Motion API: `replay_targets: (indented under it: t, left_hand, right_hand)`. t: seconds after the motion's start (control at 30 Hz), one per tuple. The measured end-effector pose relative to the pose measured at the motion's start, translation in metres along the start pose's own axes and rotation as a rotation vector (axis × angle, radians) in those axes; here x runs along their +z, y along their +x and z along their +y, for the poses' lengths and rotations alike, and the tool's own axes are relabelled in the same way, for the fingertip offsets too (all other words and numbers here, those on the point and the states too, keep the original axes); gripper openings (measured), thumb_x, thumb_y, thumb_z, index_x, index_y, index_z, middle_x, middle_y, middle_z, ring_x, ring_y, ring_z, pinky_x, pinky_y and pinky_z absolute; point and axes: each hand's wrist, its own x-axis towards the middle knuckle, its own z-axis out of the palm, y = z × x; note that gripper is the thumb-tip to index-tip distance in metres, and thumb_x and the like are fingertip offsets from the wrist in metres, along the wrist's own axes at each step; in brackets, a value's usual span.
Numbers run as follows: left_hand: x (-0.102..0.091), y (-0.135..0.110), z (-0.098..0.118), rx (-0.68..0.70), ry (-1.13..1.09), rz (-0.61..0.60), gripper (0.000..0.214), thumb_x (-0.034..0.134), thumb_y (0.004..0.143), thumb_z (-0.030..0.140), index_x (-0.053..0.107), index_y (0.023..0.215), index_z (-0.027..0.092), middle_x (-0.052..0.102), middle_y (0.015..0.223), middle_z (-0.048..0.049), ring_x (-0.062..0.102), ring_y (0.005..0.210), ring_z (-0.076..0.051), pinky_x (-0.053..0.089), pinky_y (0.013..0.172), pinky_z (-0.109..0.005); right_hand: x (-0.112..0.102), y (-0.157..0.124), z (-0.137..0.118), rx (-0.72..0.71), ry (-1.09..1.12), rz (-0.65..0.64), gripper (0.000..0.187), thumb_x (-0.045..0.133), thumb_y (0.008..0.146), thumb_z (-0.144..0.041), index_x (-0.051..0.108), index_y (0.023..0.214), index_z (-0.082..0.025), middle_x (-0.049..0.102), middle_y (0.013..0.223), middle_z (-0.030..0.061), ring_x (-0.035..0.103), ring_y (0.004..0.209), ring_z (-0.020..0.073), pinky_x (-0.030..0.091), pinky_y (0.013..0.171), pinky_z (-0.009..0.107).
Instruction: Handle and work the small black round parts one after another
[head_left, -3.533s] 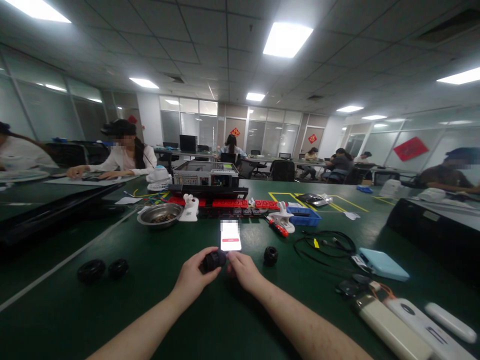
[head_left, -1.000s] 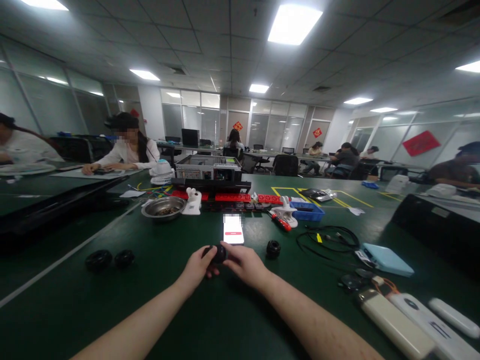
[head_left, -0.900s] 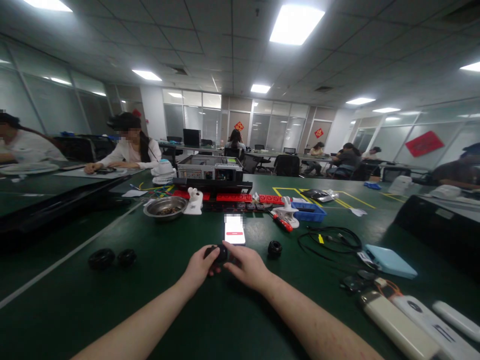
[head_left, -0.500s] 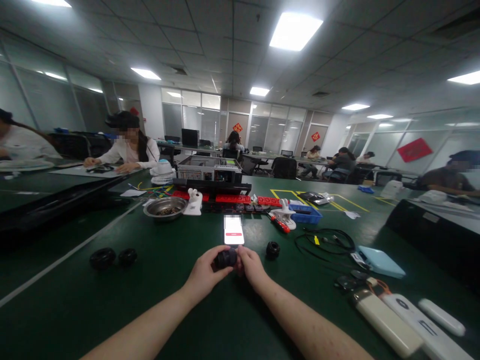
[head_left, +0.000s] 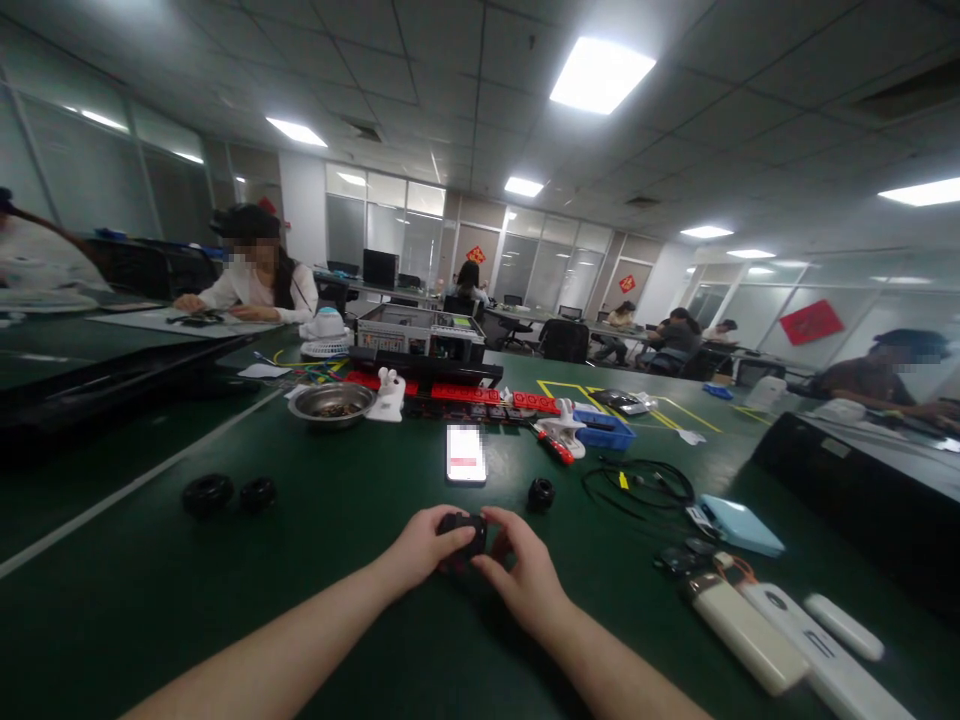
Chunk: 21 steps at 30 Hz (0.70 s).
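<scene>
Both my hands meet over the green table (head_left: 315, 600) around a small black round part (head_left: 466, 532). My left hand (head_left: 421, 548) grips it from the left with curled fingers, and my right hand (head_left: 521, 565) pinches it from the right. Just beyond them a phone (head_left: 466, 453) lies flat with its screen lit. Another black round part (head_left: 540, 493) sits to the right of the phone, and two more black round parts (head_left: 225, 494) lie far to the left.
A metal bowl (head_left: 332, 402), red strips (head_left: 480, 397), a blue tray (head_left: 606, 430) and an open computer case (head_left: 416, 340) stand at the back. Black cables (head_left: 637, 482), a light blue box (head_left: 739, 524) and white power banks (head_left: 780, 630) lie right. People sit at neighbouring tables.
My hands have drawn back toward me with the black part still between them, away from the phone. The view has tilted slightly.
</scene>
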Motion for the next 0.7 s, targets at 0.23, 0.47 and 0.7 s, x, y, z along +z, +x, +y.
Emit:
replay_targets:
  t: [0.23, 0.47, 0.7]
  left_hand:
    - [-0.001, -0.013, 0.017, 0.255, 0.303, 0.223, 0.036, 0.061, 0.065, 0.030, 0.055, 0.099, 0.019, 0.062, 0.097, -0.0055, 0.057, 0.090, -0.022, 0.045, 0.077, -0.033]
    - [0.008, -0.021, 0.017, 0.413, 0.567, 0.139, 0.046, 0.063, 0.065, 0.028, 0.052, 0.110, 0.025, 0.059, 0.110, -0.0029, 0.053, 0.102, -0.020, 0.040, 0.089, -0.033]
    - [0.009, -0.014, 0.012, 0.179, 0.149, 0.048, 0.047, 0.049, 0.071, 0.051, 0.052, 0.099, 0.014, 0.064, 0.087, -0.0089, 0.062, 0.075, -0.022, 0.048, 0.065, -0.033]
  right_hand:
    - [0.008, 0.011, 0.007, 0.387, 0.467, -0.045, 0.051, 0.037, 0.075, -0.057, 0.045, 0.101, -0.014, 0.056, 0.072, 0.0040, 0.048, 0.047, 0.0096, 0.039, 0.041, 0.022]
    - [-0.002, 0.013, 0.010, 0.438, 0.585, -0.155, 0.043, 0.045, 0.070, -0.059, 0.045, 0.071, -0.016, 0.044, 0.044, -0.0058, 0.039, 0.035, 0.0064, 0.031, 0.035, 0.018]
    - [-0.018, 0.007, -0.003, 0.059, 0.182, -0.131, 0.033, 0.060, 0.070, -0.030, 0.049, 0.100, -0.019, 0.056, 0.085, 0.0030, 0.052, 0.068, 0.0128, 0.043, 0.060, 0.025]
